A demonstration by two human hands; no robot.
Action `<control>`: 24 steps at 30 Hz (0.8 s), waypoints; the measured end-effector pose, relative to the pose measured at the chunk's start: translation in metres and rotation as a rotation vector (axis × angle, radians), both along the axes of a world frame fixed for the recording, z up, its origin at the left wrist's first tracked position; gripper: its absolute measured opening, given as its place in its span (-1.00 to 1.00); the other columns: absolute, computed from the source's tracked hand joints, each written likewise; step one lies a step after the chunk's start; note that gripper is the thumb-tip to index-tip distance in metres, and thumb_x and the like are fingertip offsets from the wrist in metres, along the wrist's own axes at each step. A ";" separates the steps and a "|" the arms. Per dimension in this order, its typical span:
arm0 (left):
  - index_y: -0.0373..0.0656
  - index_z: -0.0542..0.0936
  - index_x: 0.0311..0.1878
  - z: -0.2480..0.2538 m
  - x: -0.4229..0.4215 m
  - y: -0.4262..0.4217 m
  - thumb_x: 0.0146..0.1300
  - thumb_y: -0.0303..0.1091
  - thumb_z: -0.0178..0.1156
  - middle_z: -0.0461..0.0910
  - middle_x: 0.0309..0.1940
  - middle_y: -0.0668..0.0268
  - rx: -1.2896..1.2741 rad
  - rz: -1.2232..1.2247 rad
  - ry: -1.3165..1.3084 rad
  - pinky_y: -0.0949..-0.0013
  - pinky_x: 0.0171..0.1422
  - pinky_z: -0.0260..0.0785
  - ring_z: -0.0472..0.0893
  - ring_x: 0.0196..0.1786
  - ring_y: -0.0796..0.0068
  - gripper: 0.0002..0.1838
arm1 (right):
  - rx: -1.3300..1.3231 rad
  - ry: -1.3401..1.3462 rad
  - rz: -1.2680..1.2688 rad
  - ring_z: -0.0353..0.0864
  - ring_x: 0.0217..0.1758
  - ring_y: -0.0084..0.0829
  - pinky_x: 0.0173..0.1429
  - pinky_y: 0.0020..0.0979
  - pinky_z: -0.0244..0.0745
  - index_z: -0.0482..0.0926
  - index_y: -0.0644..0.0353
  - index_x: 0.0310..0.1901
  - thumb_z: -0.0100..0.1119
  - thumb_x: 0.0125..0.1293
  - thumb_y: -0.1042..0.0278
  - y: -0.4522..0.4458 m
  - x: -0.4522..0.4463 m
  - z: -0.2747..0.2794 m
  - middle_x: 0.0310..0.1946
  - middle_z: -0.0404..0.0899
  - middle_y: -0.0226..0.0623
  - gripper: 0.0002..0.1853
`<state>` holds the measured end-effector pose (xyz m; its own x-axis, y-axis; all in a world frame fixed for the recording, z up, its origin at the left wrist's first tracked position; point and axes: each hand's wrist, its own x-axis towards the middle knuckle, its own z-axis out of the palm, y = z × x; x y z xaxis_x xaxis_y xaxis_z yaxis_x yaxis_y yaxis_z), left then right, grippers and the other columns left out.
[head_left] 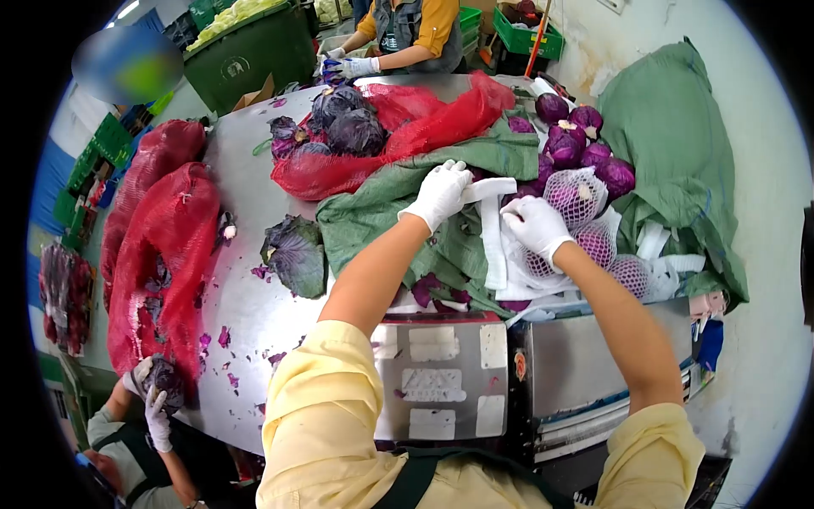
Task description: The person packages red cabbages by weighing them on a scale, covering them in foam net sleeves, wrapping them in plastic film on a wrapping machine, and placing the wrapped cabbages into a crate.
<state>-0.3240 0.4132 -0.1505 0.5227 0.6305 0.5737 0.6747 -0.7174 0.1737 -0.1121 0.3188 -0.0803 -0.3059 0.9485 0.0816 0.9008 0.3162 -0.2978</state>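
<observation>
My left hand (438, 195), in a white glove, is closed on a white foam net sleeve (489, 188) that sticks out to its right. To the right is my right hand (538, 229), also gloved, its fingers curled in over a pile of white foam sleeves (494, 246); what they pinch, if anything, is hidden. Beside it lie purple cabbages in foam nets (575, 197). Trimmed purple cabbages (566, 144) are heaped just beyond. Under my left hand spreads a green woven sack (373, 220).
A red mesh bag (339, 176) holds dark, untrimmed cabbages (356, 131). More red mesh bags (170, 246) lie at left, near a co-worker's gloved hands (155, 416) on a cabbage. Another co-worker (415, 38) stands across the table. A full green sack (674, 136) leans right; a metal machine (441, 377) stands before me.
</observation>
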 end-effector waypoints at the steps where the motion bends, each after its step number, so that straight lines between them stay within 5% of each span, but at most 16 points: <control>1: -0.14 0.58 -0.20 -0.002 0.005 0.012 0.17 -0.30 0.18 0.57 -0.07 0.11 -0.231 0.049 0.104 0.09 0.24 0.35 0.52 0.13 -0.01 -0.83 | -0.026 0.020 -0.008 0.61 -0.07 -0.02 0.11 -0.10 0.50 0.72 0.07 -0.18 0.02 0.27 0.11 0.003 0.001 -0.005 -0.17 0.65 -0.03 -0.68; 6: -0.21 0.58 -0.20 -0.017 0.015 0.025 0.14 -0.35 0.16 0.50 0.15 -0.07 -0.173 0.180 0.068 0.11 0.29 0.38 0.48 0.24 -0.09 -0.81 | -0.042 0.069 0.031 0.64 -0.09 -0.03 0.11 -0.12 0.50 0.72 0.14 -0.20 0.03 0.28 0.15 0.003 0.013 -0.020 -0.20 0.66 0.00 -0.68; 11: -0.16 0.51 0.18 -0.007 -0.019 -0.078 0.11 -0.47 0.13 0.28 0.35 -0.04 -0.034 0.046 0.321 0.18 0.13 0.50 0.56 0.12 0.01 -0.52 | -0.097 0.129 0.074 0.62 -0.05 -0.07 0.10 -0.13 0.48 0.70 0.16 -0.17 0.05 0.28 0.18 -0.034 0.018 0.000 -0.21 0.65 -0.02 -0.69; 12: -0.13 0.59 -0.01 0.011 -0.028 -0.106 0.19 -0.40 0.12 0.48 0.14 0.03 -0.377 0.053 0.177 0.18 0.08 0.50 0.62 -0.05 0.08 -0.72 | -0.104 0.135 0.097 0.62 -0.06 -0.07 0.09 -0.14 0.48 0.70 0.17 -0.16 0.05 0.28 0.18 -0.045 0.015 0.007 -0.22 0.65 -0.02 -0.69; 14: -0.12 0.61 -0.11 0.018 -0.054 -0.131 0.23 -0.32 0.16 0.60 -0.09 0.10 -0.487 0.087 0.086 0.19 -0.04 0.51 0.64 -0.18 0.10 -0.81 | -0.078 0.175 0.097 0.62 -0.07 -0.06 0.07 -0.16 0.48 0.69 0.21 -0.15 0.06 0.28 0.19 -0.067 0.003 0.024 -0.22 0.66 -0.02 -0.69; 16: -0.16 0.59 -0.22 0.082 -0.061 -0.171 0.21 -0.33 0.24 0.56 -0.39 0.13 -0.444 0.175 -0.205 0.15 -0.22 0.43 0.62 -0.28 0.05 -0.86 | -0.171 0.305 0.094 0.62 -0.05 -0.10 0.06 -0.23 0.49 0.69 0.23 -0.15 0.08 0.29 0.20 -0.097 -0.015 0.055 -0.24 0.66 -0.04 -0.70; 17: -0.15 0.58 -0.20 0.111 -0.062 -0.193 0.21 -0.32 0.28 0.56 -0.41 0.14 -0.333 0.201 -0.365 0.22 -0.26 0.43 0.62 -0.37 0.16 -0.84 | -0.289 0.423 0.088 0.62 0.00 -0.22 0.10 -0.31 0.49 0.66 0.22 -0.03 0.12 0.32 0.20 -0.114 -0.026 0.071 -0.14 0.65 -0.08 -0.68; 18: -0.21 0.57 -0.23 0.136 -0.062 -0.212 0.27 -0.33 0.28 0.57 -0.48 0.27 -0.451 0.234 -0.561 0.42 -0.29 0.41 0.57 -0.43 0.50 -0.85 | -0.353 0.680 0.126 0.59 0.00 -0.36 0.15 -0.38 0.45 0.56 0.23 0.13 0.16 0.38 0.14 -0.126 -0.034 0.065 -0.03 0.61 -0.17 -0.59; 20: -0.25 0.56 -0.26 0.179 -0.059 -0.265 0.33 -0.36 0.26 0.58 -0.46 0.41 -0.738 0.114 -1.091 0.59 -0.31 0.36 0.49 -0.39 0.75 -0.85 | -0.560 0.939 0.085 0.52 0.03 -0.48 0.20 -0.44 0.40 0.48 0.25 0.23 0.16 0.42 0.08 -0.170 -0.068 0.101 0.05 0.54 -0.25 -0.51; 22: -0.25 0.59 -0.25 0.196 -0.054 -0.318 0.33 -0.35 0.28 0.57 -0.47 0.48 -0.839 0.031 -1.221 0.64 -0.38 0.31 0.45 -0.42 0.86 -0.84 | -0.486 1.139 0.185 0.50 0.02 -0.54 0.21 -0.49 0.37 0.48 0.26 0.20 0.14 0.44 0.08 -0.208 -0.096 0.117 0.00 0.55 -0.32 -0.53; 24: -0.25 0.60 -0.21 0.180 -0.046 -0.355 0.34 -0.37 0.26 0.61 -0.45 0.44 -0.789 0.036 -1.256 0.62 -0.38 0.35 0.50 -0.45 0.81 -0.87 | -0.362 0.981 0.074 0.48 -0.14 -0.62 -0.02 -0.50 0.42 0.58 0.30 0.00 0.10 0.47 0.17 -0.237 -0.102 0.132 -0.21 0.61 -0.42 -0.67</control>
